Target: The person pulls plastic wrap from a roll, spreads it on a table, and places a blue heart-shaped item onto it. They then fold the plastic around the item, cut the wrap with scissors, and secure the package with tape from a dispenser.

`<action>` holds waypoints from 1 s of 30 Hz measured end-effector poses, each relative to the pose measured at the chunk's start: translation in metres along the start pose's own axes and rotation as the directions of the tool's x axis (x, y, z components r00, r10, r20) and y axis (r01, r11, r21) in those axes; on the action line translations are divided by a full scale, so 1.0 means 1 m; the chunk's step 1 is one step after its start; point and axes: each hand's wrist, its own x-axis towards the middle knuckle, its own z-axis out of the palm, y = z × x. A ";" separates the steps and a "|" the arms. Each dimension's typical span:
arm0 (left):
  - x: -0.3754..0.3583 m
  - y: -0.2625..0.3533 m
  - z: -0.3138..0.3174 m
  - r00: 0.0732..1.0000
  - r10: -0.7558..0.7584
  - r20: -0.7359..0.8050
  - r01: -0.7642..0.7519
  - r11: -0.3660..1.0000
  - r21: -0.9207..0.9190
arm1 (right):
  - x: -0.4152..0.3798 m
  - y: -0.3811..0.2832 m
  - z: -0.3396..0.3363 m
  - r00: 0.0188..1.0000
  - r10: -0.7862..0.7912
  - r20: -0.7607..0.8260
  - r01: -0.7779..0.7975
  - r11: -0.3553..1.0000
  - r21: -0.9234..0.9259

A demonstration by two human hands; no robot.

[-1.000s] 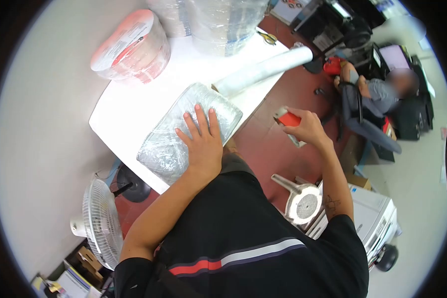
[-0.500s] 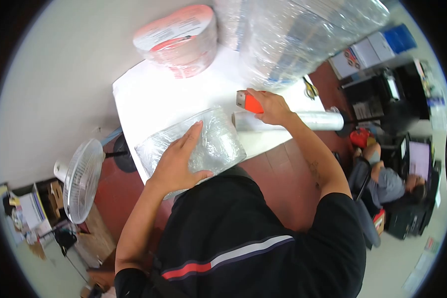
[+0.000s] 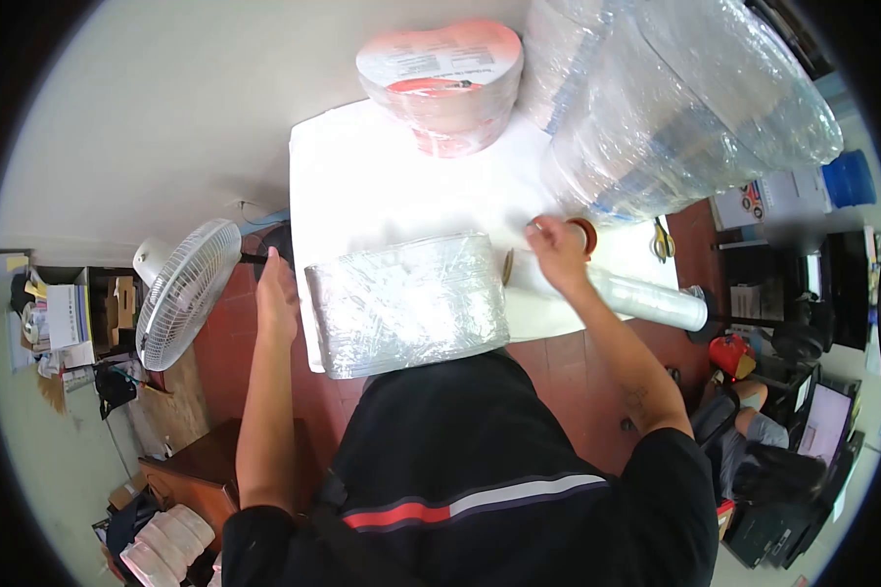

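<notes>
A flat package (image 3: 411, 303) wrapped in shiny clear film lies at the near edge of the white table (image 3: 362, 186). My left hand (image 3: 276, 298) is off the package's left side, fingers stretched out, holding nothing. To the package's right, my right hand (image 3: 560, 256) is closed, slightly blurred, on what looks like a tape dispenser. Its red-brown roll (image 3: 585, 237) shows beside my fingers; the rest is mostly covered. Below that hand lies a long roll of clear film (image 3: 656, 301), partly hidden by my forearm.
A film-wrapped, heart-shaped stack (image 3: 440, 78) and tall wrapped bundles (image 3: 695, 108) stand at the back. Scissors (image 3: 663, 241) lie at the right edge. A fan (image 3: 188, 293) stands left; a seated person (image 3: 754, 430) is at the right.
My left hand has let go of the package and moved left, past its edge. My right hand has turned over the orange dispenser. The view has shifted, with the table farther right.
</notes>
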 end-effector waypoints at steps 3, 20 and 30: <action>0.046 -0.046 -0.012 0.850 -0.445 0.282 0.510 0.830 -0.226 | -0.001 -0.021 0.051 0.841 0.373 0.391 -0.494 0.825 0.275; -0.030 0.024 -0.018 0.821 0.488 0.295 -0.087 0.619 -0.781 | -0.055 -0.115 0.039 1.000 -0.020 -0.016 0.021 0.274 0.962; 0.041 -0.116 -0.034 0.916 -0.010 0.401 0.243 0.809 -0.535 | -0.069 0.008 0.132 0.943 0.086 0.320 -0.332 0.254 0.909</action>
